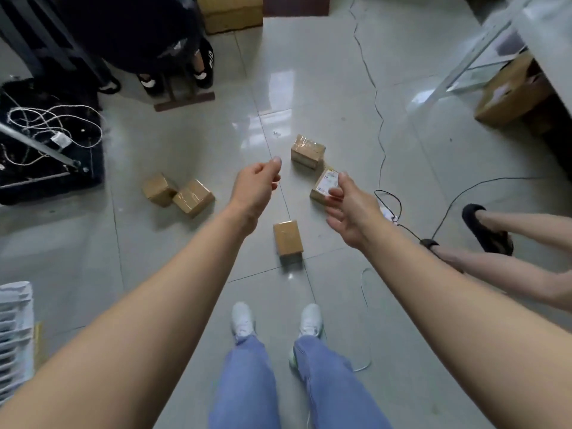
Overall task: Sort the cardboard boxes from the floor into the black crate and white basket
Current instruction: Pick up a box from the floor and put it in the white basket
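Note:
Several small brown cardboard boxes lie on the pale tiled floor. Two touch each other at the left (159, 189) (194, 198). A taped box (308, 151) sits farther off at centre, and a plain box (288, 238) lies nearest my feet. A box with a white label (324, 182) is partly covered by my right hand (351, 209), which hangs over it with fingers spread and nothing in it. My left hand (257, 184) hovers at centre, loosely curled and empty. The black crate (52, 187) stands at the left with string inside. The white basket (15, 320) shows at the lower left edge.
Another person's bare legs and a black slipper (486, 230) are at the right. Thin cables (382, 144) run across the floor on the right. A seated person's feet (201, 69) and a large carton (232, 13) are at the top. Another carton (507, 94) sits under a white table.

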